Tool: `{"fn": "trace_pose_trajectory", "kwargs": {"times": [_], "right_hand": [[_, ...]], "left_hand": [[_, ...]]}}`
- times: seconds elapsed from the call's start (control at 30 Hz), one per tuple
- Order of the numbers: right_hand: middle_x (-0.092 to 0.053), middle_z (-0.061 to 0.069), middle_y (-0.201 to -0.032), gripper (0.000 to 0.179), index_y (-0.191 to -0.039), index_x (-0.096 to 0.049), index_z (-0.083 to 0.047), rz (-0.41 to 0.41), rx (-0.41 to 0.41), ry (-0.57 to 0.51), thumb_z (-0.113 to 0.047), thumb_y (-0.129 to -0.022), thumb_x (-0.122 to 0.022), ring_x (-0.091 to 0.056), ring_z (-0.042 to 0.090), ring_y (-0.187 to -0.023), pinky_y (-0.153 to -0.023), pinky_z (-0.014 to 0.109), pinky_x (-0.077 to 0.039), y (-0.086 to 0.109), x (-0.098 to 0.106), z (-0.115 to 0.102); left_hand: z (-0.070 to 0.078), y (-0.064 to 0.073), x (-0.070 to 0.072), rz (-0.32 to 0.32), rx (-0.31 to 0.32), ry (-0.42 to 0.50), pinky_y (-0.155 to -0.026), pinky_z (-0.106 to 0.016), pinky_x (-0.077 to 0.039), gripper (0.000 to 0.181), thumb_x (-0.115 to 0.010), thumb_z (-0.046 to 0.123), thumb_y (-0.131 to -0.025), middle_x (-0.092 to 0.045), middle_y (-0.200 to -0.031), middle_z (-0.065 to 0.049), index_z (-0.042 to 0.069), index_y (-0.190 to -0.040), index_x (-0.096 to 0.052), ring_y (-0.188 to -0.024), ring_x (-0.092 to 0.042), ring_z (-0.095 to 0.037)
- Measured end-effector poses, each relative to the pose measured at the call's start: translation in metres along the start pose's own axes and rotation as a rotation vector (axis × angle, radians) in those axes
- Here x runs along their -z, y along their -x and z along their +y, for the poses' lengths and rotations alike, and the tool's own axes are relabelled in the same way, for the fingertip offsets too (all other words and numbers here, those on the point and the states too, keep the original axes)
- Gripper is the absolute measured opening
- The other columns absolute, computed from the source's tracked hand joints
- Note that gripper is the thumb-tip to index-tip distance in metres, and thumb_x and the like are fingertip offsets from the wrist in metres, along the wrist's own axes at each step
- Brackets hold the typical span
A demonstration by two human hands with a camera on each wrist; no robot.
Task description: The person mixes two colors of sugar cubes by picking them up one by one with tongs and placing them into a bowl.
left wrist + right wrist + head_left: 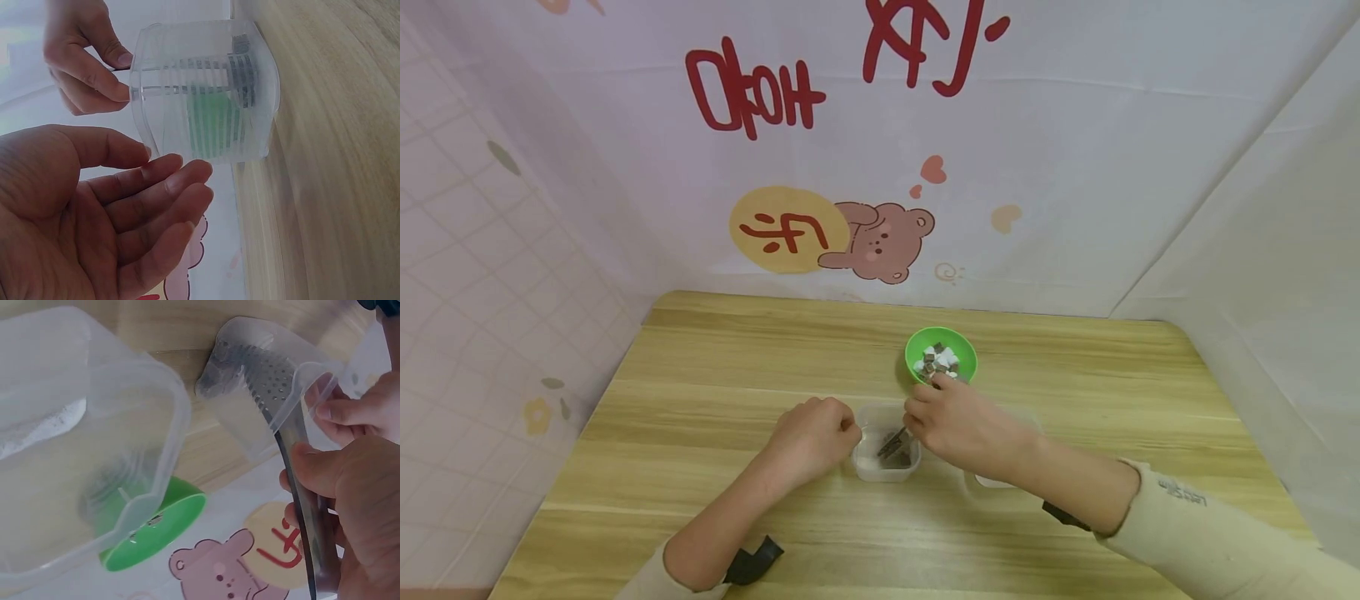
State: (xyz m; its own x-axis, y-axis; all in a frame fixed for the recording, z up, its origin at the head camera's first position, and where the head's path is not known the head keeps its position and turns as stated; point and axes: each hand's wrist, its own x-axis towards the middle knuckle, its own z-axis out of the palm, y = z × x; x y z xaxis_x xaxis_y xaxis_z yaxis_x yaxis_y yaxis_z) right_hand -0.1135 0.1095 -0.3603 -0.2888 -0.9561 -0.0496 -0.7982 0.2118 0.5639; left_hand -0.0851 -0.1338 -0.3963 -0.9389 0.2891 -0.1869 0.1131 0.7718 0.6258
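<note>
My left hand [812,437] is at the left rim of a small clear plastic box [883,476], thumb and fingertips pinching its corner. Over the box's other side, my right hand [955,423] grips metal tongs [307,512] by the handle. Their perforated ends reach down inside the box, where dark brown pieces [901,459] lie at the bottom. Whether the tongs clasp a piece is unclear. Just beyond my right hand stands a green bowl [972,360] of white and brown cubes [942,360].
A second clear box [178,419] stands to the right, partly hidden under my right forearm in the head view, with something white [53,428] in it. The wooden table [737,350] meets a printed cloth backdrop [1037,275] at its far edge.
</note>
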Motion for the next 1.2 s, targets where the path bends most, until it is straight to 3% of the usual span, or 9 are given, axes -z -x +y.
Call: {"fn": "trace_pose_trajectory", "kwargs": {"times": [0.27, 0.5, 0.73, 0.93, 1.2], "right_hand": [[-0.067, -0.003, -0.098, 0.021, -0.106, -0.075, -0.012, 0.154, -0.139, -0.24, -0.007, -0.086, -0.08, -0.057, 0.019, -0.087, -0.077, 0.032, -0.046, 0.015, -0.012, 0.005], [-0.069, 0.001, -0.098, 0.023, -0.106, -0.076, -0.007, 0.256, -0.222, -0.351, -0.002, -0.084, -0.08, -0.062, 0.022, -0.093, -0.078, 0.035, -0.049, 0.029, -0.019, 0.01], [-0.071, 0.004, -0.102, 0.028, -0.108, -0.075, -0.006, 0.33, -0.341, -0.478, -0.003, -0.081, -0.083, -0.066, 0.026, -0.097, -0.079, 0.041, -0.052, 0.044, -0.023, 0.019], [-0.071, 0.008, -0.102, 0.032, -0.109, -0.075, -0.002, 0.456, -0.454, -0.59, 0.006, -0.079, -0.083, -0.065, 0.028, -0.094, -0.078, 0.043, -0.055, 0.058, -0.033, 0.029], [-0.071, 0.011, -0.101, 0.03, -0.112, -0.074, 0.002, 0.483, -0.63, -0.632, 0.009, -0.084, -0.079, -0.064, 0.029, -0.09, -0.073, 0.045, -0.054, 0.078, -0.05, 0.037]], "left_hand": [[0.0, 0.0, 0.0, 0.005, -0.007, 0.001, -0.049, -0.03, -0.028, 0.039, -0.062, 0.014, -0.098, -0.036, -0.052, 0.007, 0.017, -0.059, -0.053, -0.049, -0.031, -0.01], [0.0, 0.001, 0.0, 0.008, 0.0, 0.006, -0.049, -0.029, -0.028, 0.041, -0.061, 0.012, -0.097, -0.034, -0.051, 0.007, 0.018, -0.058, -0.047, -0.048, -0.031, -0.01], [0.0, 0.0, -0.001, 0.01, 0.002, -0.003, -0.049, -0.03, -0.03, 0.039, -0.062, 0.013, -0.096, -0.037, -0.051, 0.007, 0.017, -0.059, -0.052, -0.047, -0.034, -0.01], [0.0, -0.001, -0.001, 0.012, 0.0, -0.008, -0.049, -0.03, -0.03, 0.039, -0.062, 0.013, -0.096, -0.037, -0.052, 0.007, 0.017, -0.059, -0.053, -0.048, -0.035, -0.01], [0.0, 0.0, 0.0, 0.003, 0.013, -0.005, -0.05, -0.031, -0.032, 0.037, -0.063, 0.015, -0.097, -0.039, -0.052, 0.007, 0.017, -0.061, -0.057, -0.048, -0.037, -0.011]]}}
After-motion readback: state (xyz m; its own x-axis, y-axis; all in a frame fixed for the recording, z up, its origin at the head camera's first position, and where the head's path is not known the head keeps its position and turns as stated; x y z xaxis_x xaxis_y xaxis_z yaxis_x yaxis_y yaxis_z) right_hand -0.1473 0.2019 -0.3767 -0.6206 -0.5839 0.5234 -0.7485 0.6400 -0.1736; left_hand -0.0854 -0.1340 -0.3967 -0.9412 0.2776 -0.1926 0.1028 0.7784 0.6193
